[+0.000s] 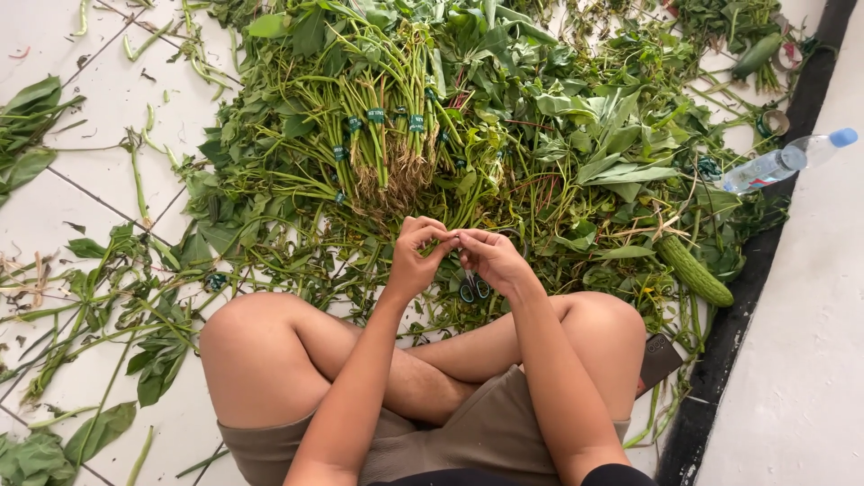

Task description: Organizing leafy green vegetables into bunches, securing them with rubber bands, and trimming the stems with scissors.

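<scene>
**Hidden and Indeterminate Areas**

Your left hand [416, 256] and right hand [490, 259] meet fingertip to fingertip; whatever sits between them is too small to identify. The scissors [474, 286] show only their handle loops below your right hand. The leaf pile [540, 135] runs past the top edge. Your knee covers part of the dark flat object [660, 360].

Forward reach is blocked: a dense heap of leafy greens [504, 117] covers the floor [54, 207] ahead, with tied bundles [387, 135] lying just beyond both hands. Scissors [474, 286] lie directly beneath the hands. To the right, a cucumber [693, 270] and a plastic bottle [783, 162] obstruct passage. Bare tile remains at upper left, crossed only by scattered stems. Crossed legs [270, 351] close the near side.
</scene>
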